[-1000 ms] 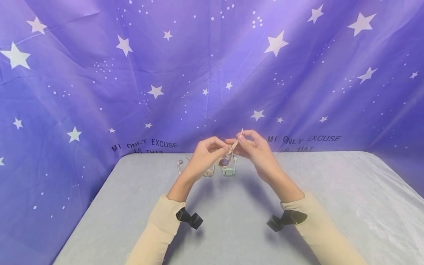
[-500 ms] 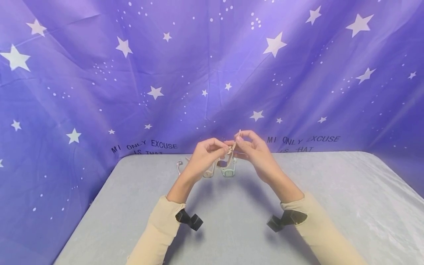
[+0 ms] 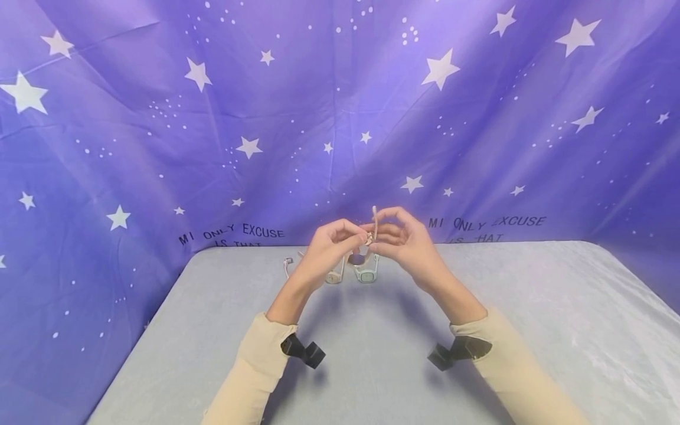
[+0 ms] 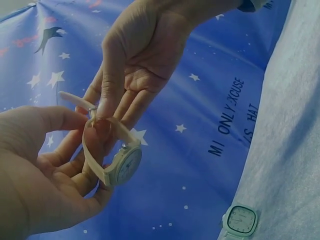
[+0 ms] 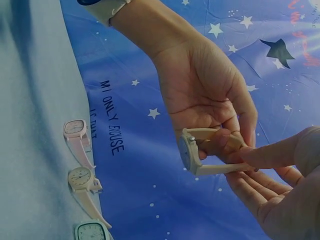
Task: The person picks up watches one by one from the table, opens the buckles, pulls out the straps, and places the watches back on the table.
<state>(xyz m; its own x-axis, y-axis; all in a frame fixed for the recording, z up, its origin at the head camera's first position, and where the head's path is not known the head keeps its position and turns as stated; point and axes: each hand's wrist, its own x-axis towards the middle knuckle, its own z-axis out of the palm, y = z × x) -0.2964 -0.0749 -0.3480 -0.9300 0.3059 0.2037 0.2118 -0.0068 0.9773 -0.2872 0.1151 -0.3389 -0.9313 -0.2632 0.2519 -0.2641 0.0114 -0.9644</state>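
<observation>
A beige wristwatch [image 4: 129, 162] hangs between my hands, its strap bent into a loop and the round case lowest. In the head view its dark disc [image 3: 357, 260] shows below the fingers. My left hand [image 3: 336, 248] grips the strap near the buckle [image 4: 93, 111], fingers inside the loop in the right wrist view. With the thumb at the buckle, my right hand [image 3: 417, 251] pinches the strap from the other side. The free strap end [image 3: 375, 213] sticks up past the buckle. Fingers partly cover the buckle, so how the strap sits in it is hard to tell.
On the grey cloth-covered table [image 3: 372, 354] lie a mint square watch [image 3: 366, 275], a cream round watch [image 5: 81, 178] and a pink square watch [image 5: 75, 128], near the back edge. A purple star-patterned curtain [image 3: 297, 118] hangs right behind the table.
The strap end has swung from leaning right to upright. My right fingers have left that end and spread, and the right thumb has dropped to the buckle. My left hand stays nearly still.
</observation>
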